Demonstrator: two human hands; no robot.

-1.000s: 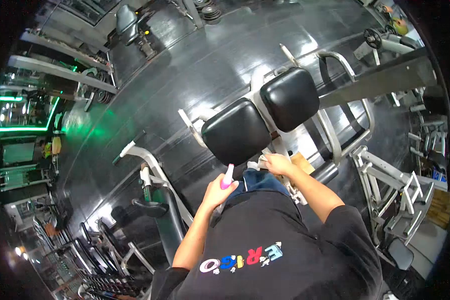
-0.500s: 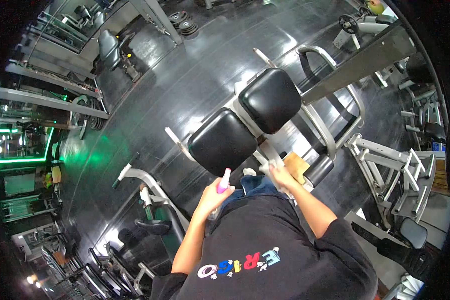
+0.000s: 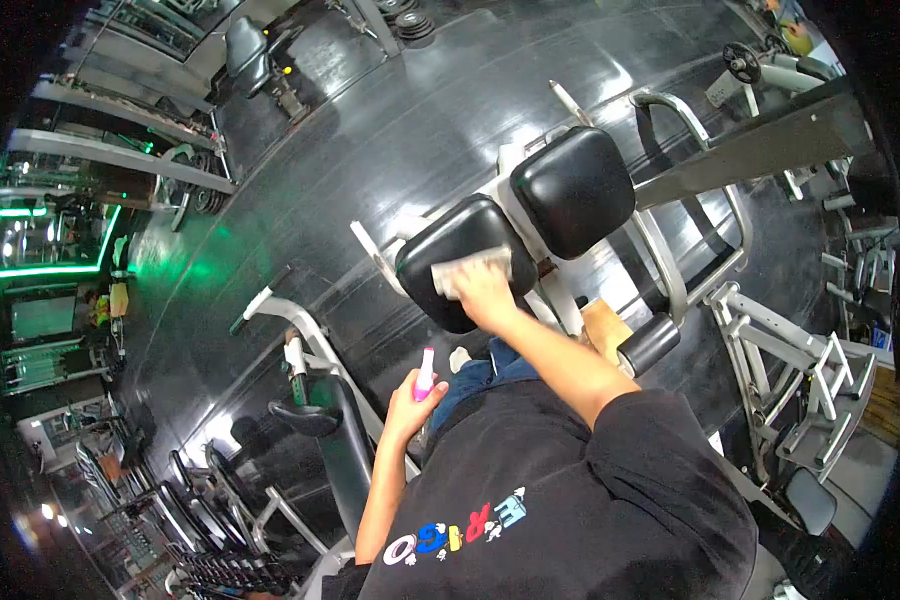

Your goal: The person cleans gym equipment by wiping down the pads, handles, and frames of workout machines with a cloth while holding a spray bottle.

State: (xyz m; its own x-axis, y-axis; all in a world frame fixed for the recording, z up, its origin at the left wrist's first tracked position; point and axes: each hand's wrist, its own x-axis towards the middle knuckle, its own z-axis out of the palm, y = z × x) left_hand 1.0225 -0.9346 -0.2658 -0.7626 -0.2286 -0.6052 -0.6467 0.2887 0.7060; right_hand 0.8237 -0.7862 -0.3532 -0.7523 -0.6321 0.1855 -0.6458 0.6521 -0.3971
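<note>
My right hand (image 3: pixel 486 300) presses a pale cloth (image 3: pixel 451 277) against the black padded cushion (image 3: pixel 460 226) of a gym machine, with its fingers over the cloth. A second black cushion (image 3: pixel 572 192) sits beside the first, across a white metal frame. Lower and to the left, my left hand (image 3: pixel 405 410) is wrapped round a small pink-and-white bottle (image 3: pixel 426 376), held upright with its narrow white top and pink tip showing. That bottle is apart from the cushions.
Right of the cushions are a black roller pad (image 3: pixel 650 344), a tan board (image 3: pixel 604 331) and curved metal bars (image 3: pixel 660 265). Another machine with a white curved arm (image 3: pixel 295 318) stands on the left. Weight plates (image 3: pixel 407 22) lie on the dark floor at the back.
My right hand has moved up and left with the cloth, from beside the frame onto the nearer cushion. My left hand still holds the bottle, slightly lower. The view has shifted a little.
</note>
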